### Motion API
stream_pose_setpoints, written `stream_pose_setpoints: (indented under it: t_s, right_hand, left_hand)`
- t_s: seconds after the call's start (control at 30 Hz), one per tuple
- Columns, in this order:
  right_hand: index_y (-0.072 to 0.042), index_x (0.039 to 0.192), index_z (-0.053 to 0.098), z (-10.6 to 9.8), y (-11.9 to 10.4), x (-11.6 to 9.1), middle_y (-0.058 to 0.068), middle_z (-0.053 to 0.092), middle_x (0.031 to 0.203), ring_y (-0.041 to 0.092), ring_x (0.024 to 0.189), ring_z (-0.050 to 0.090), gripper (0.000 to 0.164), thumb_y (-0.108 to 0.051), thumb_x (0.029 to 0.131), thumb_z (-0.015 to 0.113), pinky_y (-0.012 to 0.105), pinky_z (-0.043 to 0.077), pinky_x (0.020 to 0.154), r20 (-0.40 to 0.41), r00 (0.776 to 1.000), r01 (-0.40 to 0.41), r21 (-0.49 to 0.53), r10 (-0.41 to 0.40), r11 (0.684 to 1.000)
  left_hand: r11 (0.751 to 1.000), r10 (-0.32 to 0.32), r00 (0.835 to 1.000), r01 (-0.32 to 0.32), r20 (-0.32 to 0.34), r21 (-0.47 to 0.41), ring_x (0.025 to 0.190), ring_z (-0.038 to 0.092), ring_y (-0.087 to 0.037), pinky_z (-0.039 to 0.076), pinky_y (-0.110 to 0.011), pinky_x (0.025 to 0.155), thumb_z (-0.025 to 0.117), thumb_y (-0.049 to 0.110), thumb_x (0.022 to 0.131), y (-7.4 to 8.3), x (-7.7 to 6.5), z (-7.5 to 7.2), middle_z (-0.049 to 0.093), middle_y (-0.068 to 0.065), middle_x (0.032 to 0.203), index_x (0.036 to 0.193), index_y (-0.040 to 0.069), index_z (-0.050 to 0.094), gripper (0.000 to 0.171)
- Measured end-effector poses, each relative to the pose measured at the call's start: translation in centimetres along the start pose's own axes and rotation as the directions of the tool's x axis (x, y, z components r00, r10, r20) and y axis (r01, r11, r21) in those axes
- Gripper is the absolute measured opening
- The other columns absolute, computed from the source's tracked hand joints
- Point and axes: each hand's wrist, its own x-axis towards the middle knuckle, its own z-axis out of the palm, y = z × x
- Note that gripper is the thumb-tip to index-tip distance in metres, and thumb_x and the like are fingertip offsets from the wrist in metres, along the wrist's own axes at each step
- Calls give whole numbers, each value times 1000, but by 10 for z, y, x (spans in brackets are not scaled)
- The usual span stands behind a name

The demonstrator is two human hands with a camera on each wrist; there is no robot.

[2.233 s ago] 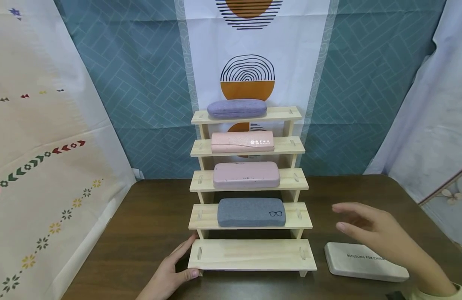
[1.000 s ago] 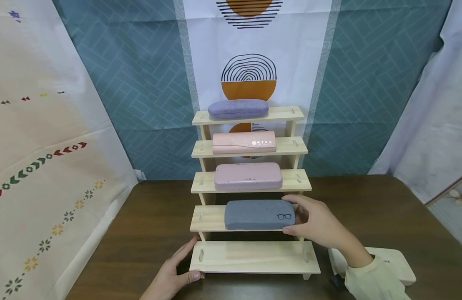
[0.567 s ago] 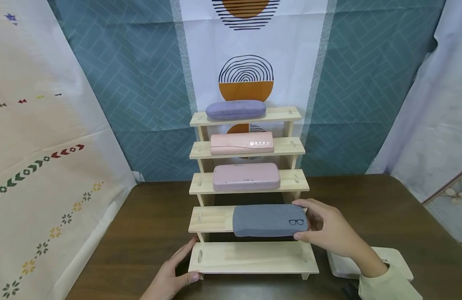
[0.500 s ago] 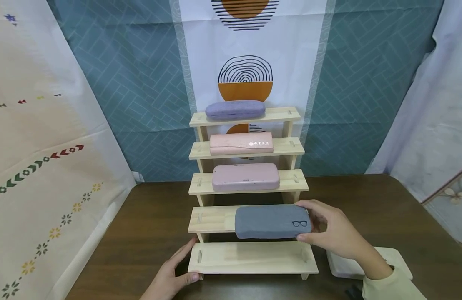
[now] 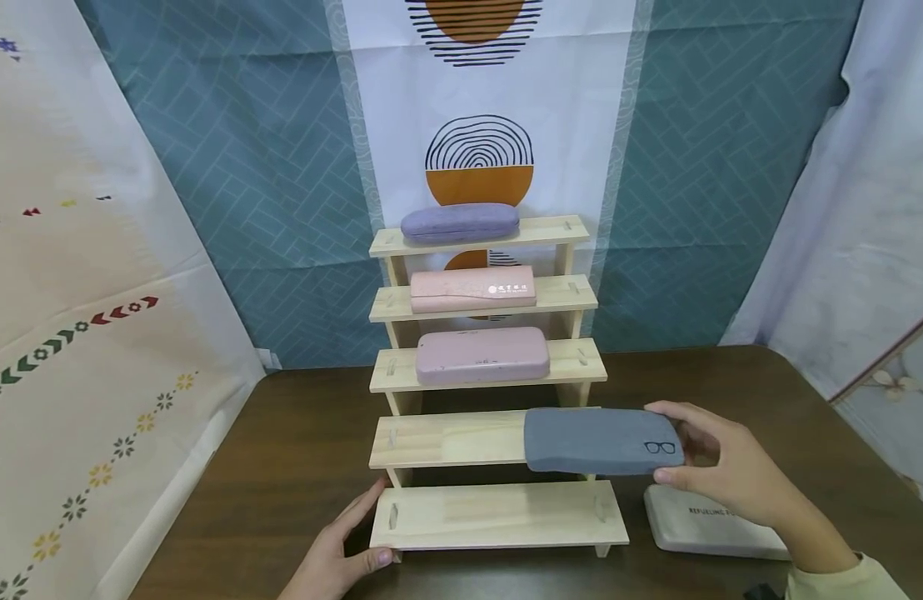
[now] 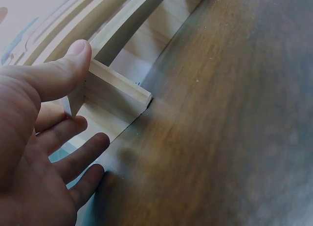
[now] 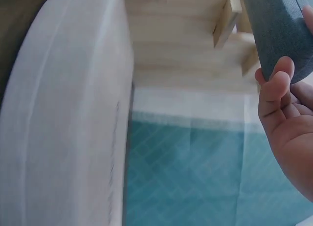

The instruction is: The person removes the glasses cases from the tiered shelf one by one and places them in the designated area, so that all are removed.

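Observation:
My right hand [image 5: 720, 462] pinches the right end of a blue-grey glasses case [image 5: 589, 442] with a small spectacles print. The case overlaps the right part of the second-lowest step and juts out past its right end. In the right wrist view, fingers curl at the end of the same case [image 7: 279, 35]. My left hand [image 5: 337, 546] grips the left end of the lowest step of a stepped wooden rack [image 5: 499, 517], thumb at the front, fingers toward the back. The left wrist view shows the thumb against the rack's edge [image 6: 120, 86]. The bottom step is bare.
On higher steps lie a mauve glasses case [image 5: 482, 357], a pink case [image 5: 472, 289] and a purple case [image 5: 460, 222]. A whitish lettered case [image 5: 694, 529] lies on the brown table [image 5: 296, 433] under my right forearm. Patterned cloth [image 5: 281, 167] hangs behind and at both sides.
My right hand came in from the right, took hold of the blue-grey case and drew it rightward along its step. My left hand stays at the rack. The head view shifted slightly.

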Motion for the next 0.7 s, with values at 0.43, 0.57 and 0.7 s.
stream_pose_setpoints:
  t_s: [0.43, 0.57, 0.7]
  right_hand:
    - [-7, 143, 53, -29, 31, -21, -9, 66, 117, 7, 100, 65, 67, 3, 83, 80, 32, 58, 68, -34, 996, -84, 38, 85, 996]
    - [-4, 147, 48, -35, 38, -27, -7, 65, 121, 10, 100, 65, 67, 13, 86, 71, 32, 57, 70, -24, 996, -83, 201, 89, 976]
    - [-1, 149, 43, -42, 49, -33, 1, 63, 127, 15, 104, 64, 70, 26, 86, 58, 32, 57, 76, -12, 999, -30, 464, 41, 885]
  left_hand:
    - [1000, 13, 999, -13, -35, -4, 140, 36, -13, 32, -28, 107, 86, 28, 79, -1, 0, 0, 42, -1, 156, 154, 21, 46, 85]
    - [999, 37, 998, -37, -42, 2, 138, 37, -8, 33, -27, 106, 86, 27, 79, -2, 0, 1, 43, -2, 155, 154, 19, 47, 85]
    - [997, 72, 996, -72, -51, 10, 136, 38, -5, 34, -26, 105, 86, 25, 79, -3, 1, 2, 45, -3, 155, 153, 18, 47, 84]
